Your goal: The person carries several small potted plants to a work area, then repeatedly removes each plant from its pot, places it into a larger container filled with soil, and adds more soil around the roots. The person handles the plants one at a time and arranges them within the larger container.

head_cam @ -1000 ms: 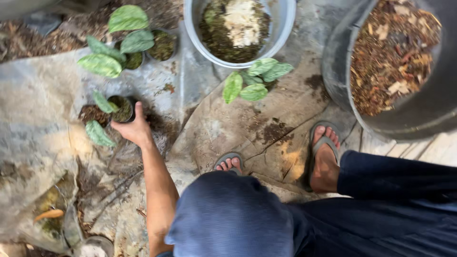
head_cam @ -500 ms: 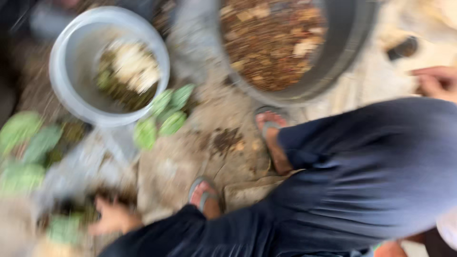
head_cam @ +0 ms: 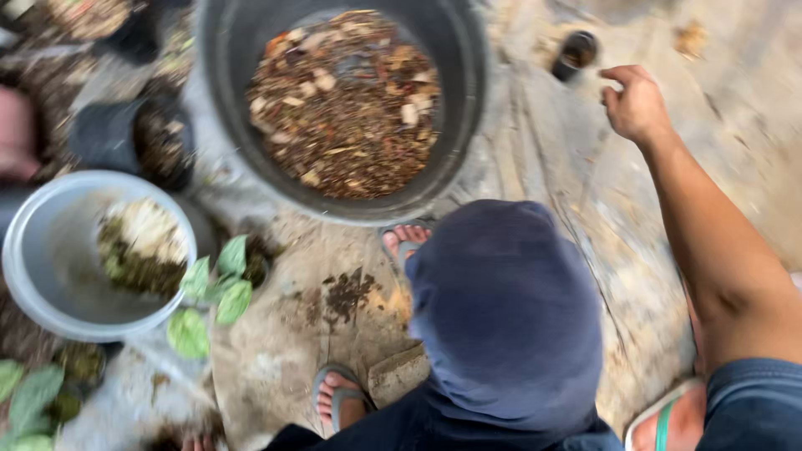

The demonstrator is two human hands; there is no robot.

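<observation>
My right hand (head_cam: 637,104) is stretched out over the bare ground (head_cam: 585,225), fingers loosely curled with nothing in them, touching nothing. The nearest thing to it is a small dark pot (head_cam: 576,54) standing upright on the ground just beyond and to the left of my fingertips, apart from them; the view is too blurred to tell what is inside it. My left hand is almost wholly out of view: only some fingertips (head_cam: 198,440) show at the bottom edge, low on the ground, and I cannot tell whether they grip anything.

Left of the small pot stands a big black tub (head_cam: 468,100) filled with brown bark chips and dry bits. My knee in dark blue cloth (head_cam: 510,326) fills the middle, with my sandalled toes (head_cam: 408,238) touching the near rim of the tub and my other sandalled foot (head_cam: 338,397) lower down. On the left sits a pale grey basin (head_cam: 50,267) holding a clump of moss and white fibre, and just beside its right rim is a little potted plant with green leaves (head_cam: 221,288). Behind the basin lies a black pot (head_cam: 113,134) tipped on its side. More green leaves (head_cam: 29,397) show at the lower left corner
</observation>
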